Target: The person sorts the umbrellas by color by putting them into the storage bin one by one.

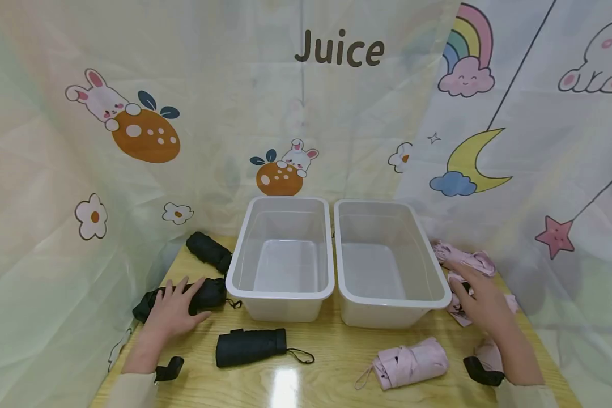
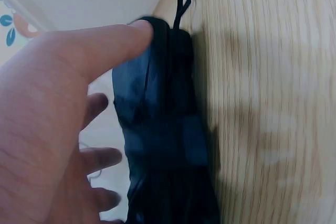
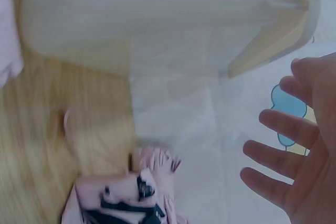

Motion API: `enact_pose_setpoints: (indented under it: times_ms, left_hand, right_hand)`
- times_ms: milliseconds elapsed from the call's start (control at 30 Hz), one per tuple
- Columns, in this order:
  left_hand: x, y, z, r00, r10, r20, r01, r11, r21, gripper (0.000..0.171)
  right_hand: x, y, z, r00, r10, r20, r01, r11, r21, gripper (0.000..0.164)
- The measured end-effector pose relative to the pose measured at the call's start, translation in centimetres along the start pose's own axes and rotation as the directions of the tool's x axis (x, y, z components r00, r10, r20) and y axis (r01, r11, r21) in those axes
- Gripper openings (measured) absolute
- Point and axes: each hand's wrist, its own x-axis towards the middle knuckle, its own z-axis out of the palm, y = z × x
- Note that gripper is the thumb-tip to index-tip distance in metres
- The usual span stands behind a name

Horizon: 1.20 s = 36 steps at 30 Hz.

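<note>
My left hand (image 1: 175, 311) lies over a folded black umbrella (image 1: 211, 293) at the table's left side, fingers spread. In the left wrist view the thumb overlaps one end of this umbrella (image 2: 165, 140), and the other fingers are on its far side. My right hand (image 1: 481, 300) is above folded pink umbrellas at the right, one with a dark print (image 1: 456, 309). In the right wrist view its fingers (image 3: 275, 158) are spread and hold nothing, apart from the printed pink umbrella (image 3: 121, 195). Another pink umbrella (image 1: 466, 259) lies behind that hand.
Two white plastic bins, left (image 1: 280, 296) and right (image 1: 392, 304), stand side by side mid-table. Black umbrellas lie behind (image 1: 208, 251) and in front (image 1: 250, 347) of my left hand. A pink umbrella (image 1: 410, 364) lies at the front; another (image 1: 488, 357) is partly hidden by my right wrist.
</note>
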Motion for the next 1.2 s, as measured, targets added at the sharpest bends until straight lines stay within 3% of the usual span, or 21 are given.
enact_pose_setpoints:
  times_ms: [167,400,600,867,1067,1200]
  left_hand:
    - [-0.2,-1.4,0.1,0.999,0.022,0.036,-0.021,0.999,-0.025,0.084]
    - [0.1,-2.6,-0.8,0.994,0.110,0.005,-0.110,0.994,0.005,0.070]
    - [0.6,-3.6,-0.9,0.979,0.202,-0.013,-0.201,0.979,0.033,0.064]
    - [1.8,-5.0,-0.1,0.953,0.299,-0.048,-0.296,0.953,0.056,0.065]
    - [0.9,-4.9,-0.2,0.953,0.303,-0.005,-0.300,0.947,0.116,0.070]
    - [0.8,-4.7,0.2,0.959,0.282,0.029,-0.283,0.951,0.127,0.077]
  right_hand:
    - [1.0,-0.5,0.3,0.999,-0.015,-0.039,0.020,0.991,0.131,0.043]
    - [1.8,-0.6,1.1,0.999,0.054,-0.003,-0.051,0.954,0.295,0.045]
    - [1.8,-0.4,1.8,0.990,0.130,0.061,-0.144,0.912,0.384,0.047]
    - [2.4,-0.2,2.2,0.988,0.146,0.043,-0.150,0.880,0.450,0.048]
    - [2.0,-0.5,2.8,0.989,0.147,0.013,-0.132,0.846,0.516,0.048]
    - [1.8,-0.6,3.0,0.988,0.152,0.001,-0.131,0.845,0.519,0.048]
